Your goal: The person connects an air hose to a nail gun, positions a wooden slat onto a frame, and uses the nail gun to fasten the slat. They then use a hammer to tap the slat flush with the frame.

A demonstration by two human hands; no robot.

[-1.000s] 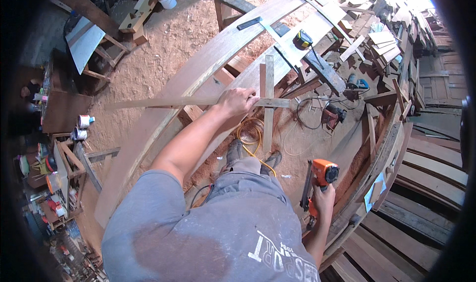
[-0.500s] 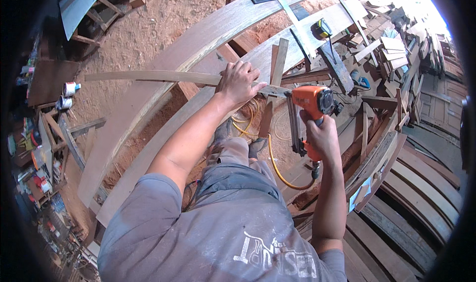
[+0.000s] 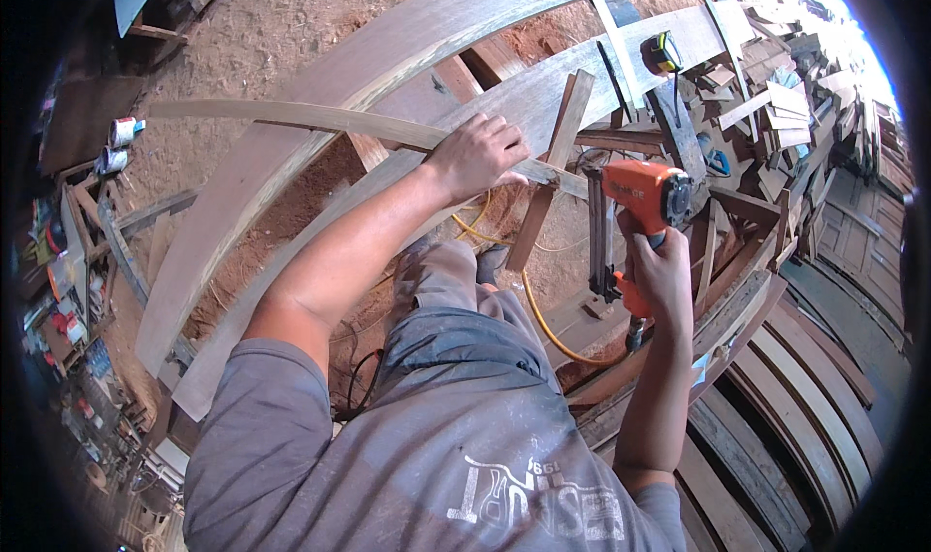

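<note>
My left hand (image 3: 477,154) is closed round a long, thin wooden strip (image 3: 320,118), which reaches out to the left across two broad curved boards. Beyond my fingers the strip crosses a short slat (image 3: 570,120) that stands at an angle. In my right hand (image 3: 659,269) is an orange nail gun (image 3: 640,185), gripped by its handle, with its nose at the strip's right end. Whether nose and wood touch, I cannot tell. A yellow air hose (image 3: 545,325) curves below the gun's handle.
A tape measure (image 3: 663,51) sits on the farther part of the curved board (image 3: 291,188). Wood offcuts (image 3: 787,101) are heaped at the far right, and curved planks (image 3: 790,397) lie stacked at the near right. Paint cans (image 3: 121,133) stand on the left.
The view has shifted a little. Both hands, the strip and the nail gun appear slightly farther right. Both grips look the same.
</note>
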